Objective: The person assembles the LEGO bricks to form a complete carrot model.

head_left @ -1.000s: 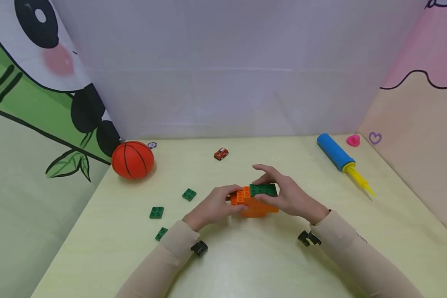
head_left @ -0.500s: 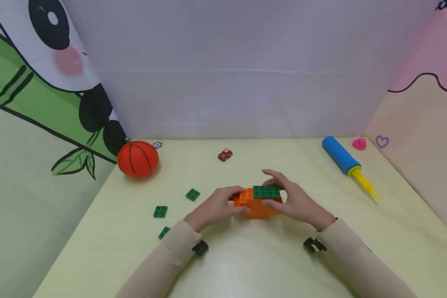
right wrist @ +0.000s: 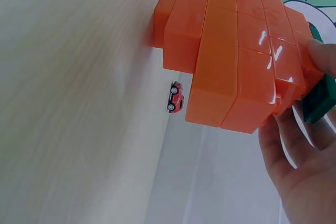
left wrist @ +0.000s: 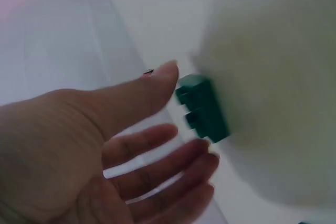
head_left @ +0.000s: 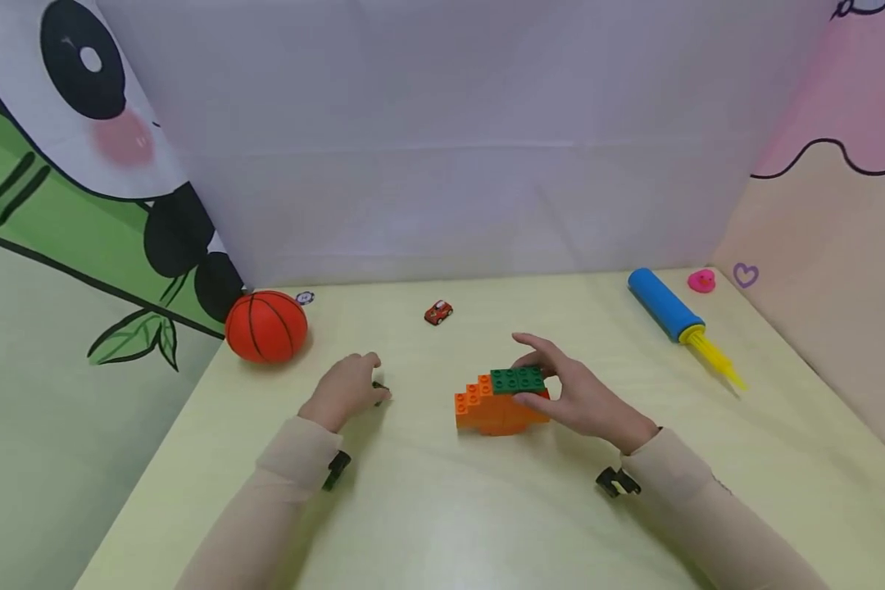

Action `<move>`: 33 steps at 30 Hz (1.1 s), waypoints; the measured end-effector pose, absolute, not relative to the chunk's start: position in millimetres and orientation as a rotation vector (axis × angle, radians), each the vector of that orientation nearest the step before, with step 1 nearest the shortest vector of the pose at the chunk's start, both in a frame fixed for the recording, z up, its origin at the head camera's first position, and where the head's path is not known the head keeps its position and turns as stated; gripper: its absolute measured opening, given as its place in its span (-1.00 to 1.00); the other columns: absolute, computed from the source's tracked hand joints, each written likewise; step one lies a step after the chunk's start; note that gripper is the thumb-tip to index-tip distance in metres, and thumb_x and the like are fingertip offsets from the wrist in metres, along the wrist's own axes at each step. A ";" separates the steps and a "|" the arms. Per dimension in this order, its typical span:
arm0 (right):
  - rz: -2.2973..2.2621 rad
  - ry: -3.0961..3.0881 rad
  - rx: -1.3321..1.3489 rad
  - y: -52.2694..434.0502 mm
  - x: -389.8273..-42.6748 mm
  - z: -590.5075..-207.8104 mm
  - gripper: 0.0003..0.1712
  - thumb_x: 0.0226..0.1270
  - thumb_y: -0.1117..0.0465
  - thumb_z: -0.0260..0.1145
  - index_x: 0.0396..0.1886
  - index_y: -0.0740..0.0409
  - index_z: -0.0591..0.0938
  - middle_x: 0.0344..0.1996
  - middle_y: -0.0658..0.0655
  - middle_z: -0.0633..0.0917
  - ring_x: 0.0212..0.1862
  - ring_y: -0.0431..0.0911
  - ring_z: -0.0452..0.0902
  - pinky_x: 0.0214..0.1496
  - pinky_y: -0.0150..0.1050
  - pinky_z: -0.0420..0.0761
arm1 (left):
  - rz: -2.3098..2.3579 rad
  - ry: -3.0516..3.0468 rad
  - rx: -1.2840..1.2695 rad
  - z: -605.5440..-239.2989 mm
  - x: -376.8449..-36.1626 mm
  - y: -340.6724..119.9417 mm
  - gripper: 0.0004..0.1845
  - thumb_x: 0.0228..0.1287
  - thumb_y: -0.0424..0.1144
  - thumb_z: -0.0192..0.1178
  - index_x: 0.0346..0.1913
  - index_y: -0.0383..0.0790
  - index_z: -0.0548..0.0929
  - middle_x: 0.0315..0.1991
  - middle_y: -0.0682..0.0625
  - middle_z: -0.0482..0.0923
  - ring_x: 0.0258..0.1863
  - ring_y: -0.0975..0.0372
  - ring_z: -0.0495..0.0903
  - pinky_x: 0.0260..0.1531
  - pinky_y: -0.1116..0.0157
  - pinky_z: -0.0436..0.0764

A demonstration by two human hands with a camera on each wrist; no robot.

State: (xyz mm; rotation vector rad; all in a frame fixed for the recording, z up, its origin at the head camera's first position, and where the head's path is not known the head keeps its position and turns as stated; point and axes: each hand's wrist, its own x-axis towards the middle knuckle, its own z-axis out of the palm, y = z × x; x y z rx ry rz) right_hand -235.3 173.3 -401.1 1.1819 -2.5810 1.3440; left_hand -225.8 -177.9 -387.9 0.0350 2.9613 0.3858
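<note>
My right hand (head_left: 593,403) holds the right end of a stepped orange toy-brick build (head_left: 497,410), thumb on the near side and fingers behind. Two green pieces (head_left: 517,380) sit on its top. The right wrist view shows the build's (right wrist: 226,61) smooth orange rows up close. Left of the build, my left hand (head_left: 345,391) is over a small flat green brick (left wrist: 203,109) on the table. In the left wrist view, the thumb and spread fingers lie at either end of its studded side, fingertips close to it. Hand and sleeve hide the other loose green bricks in the head view.
A red toy car (head_left: 438,312) stands at the back middle of the table. An orange-red ball (head_left: 266,327) sits at the back left. A blue and yellow pump (head_left: 671,315) and a pink toy duck (head_left: 701,280) lie at the back right.
My left hand has let go of the orange build's left end and moved left to a loose green brick. My right hand keeps holding the build in about the same place.
</note>
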 end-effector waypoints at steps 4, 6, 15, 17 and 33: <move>1.353 -2.582 1.189 172.3 -232.8 -404.3 -0.05 0.31 0.17 0.44 0.55 -0.21 0.12 0.07 -0.05 0.62 -0.02 -0.13 0.56 0.13 0.02 0.57 | 0.406 2.942 0.072 -399.3 -227.8 -178.1 -0.56 0.24 -0.27 0.37 0.15 -0.32 0.57 0.02 -0.19 0.63 -0.12 0.04 0.57 0.00 0.03 0.57; 1.356 -2.578 1.188 172.2 -232.4 -404.7 -0.05 0.30 0.18 0.44 0.55 -0.21 0.12 0.07 -0.05 0.62 -0.01 -0.13 0.56 0.14 0.02 0.57 | 0.491 2.964 0.121 -398.4 -227.0 -172.5 -0.57 0.24 -0.27 0.33 0.16 -0.29 0.58 -0.02 -0.16 0.63 -0.15 0.08 0.58 -0.04 0.06 0.59; 1.338 -2.597 1.166 172.2 -233.2 -402.8 -0.05 0.31 0.16 0.44 0.55 -0.23 0.11 0.08 -0.02 0.62 0.03 -0.11 0.56 0.17 0.06 0.57 | 1.271 2.814 0.716 -366.6 -203.4 -116.0 -0.54 0.27 -0.16 0.37 0.22 -0.05 0.56 -0.08 0.09 0.67 -0.12 0.27 0.65 -0.02 0.23 0.66; 1.342 -2.589 1.174 172.1 -233.6 -402.8 -0.05 0.31 0.17 0.44 0.55 -0.23 0.10 0.07 -0.02 0.62 0.04 -0.12 0.56 0.18 0.06 0.56 | 1.273 2.830 0.838 -365.3 -201.4 -107.4 -0.56 0.27 -0.17 0.37 0.20 -0.07 0.58 -0.08 0.10 0.68 -0.13 0.29 0.65 -0.05 0.23 0.67; 1.346 -2.548 1.222 172.8 -237.4 -402.9 -0.04 0.32 0.18 0.43 0.56 -0.19 0.08 0.05 -0.05 0.63 -0.01 -0.18 0.57 0.16 0.03 0.57 | 1.185 2.877 0.922 -372.9 -205.9 -85.4 -0.58 0.28 -0.16 0.38 0.18 -0.14 0.66 0.03 0.11 0.69 -0.13 0.29 0.65 -0.02 0.29 0.64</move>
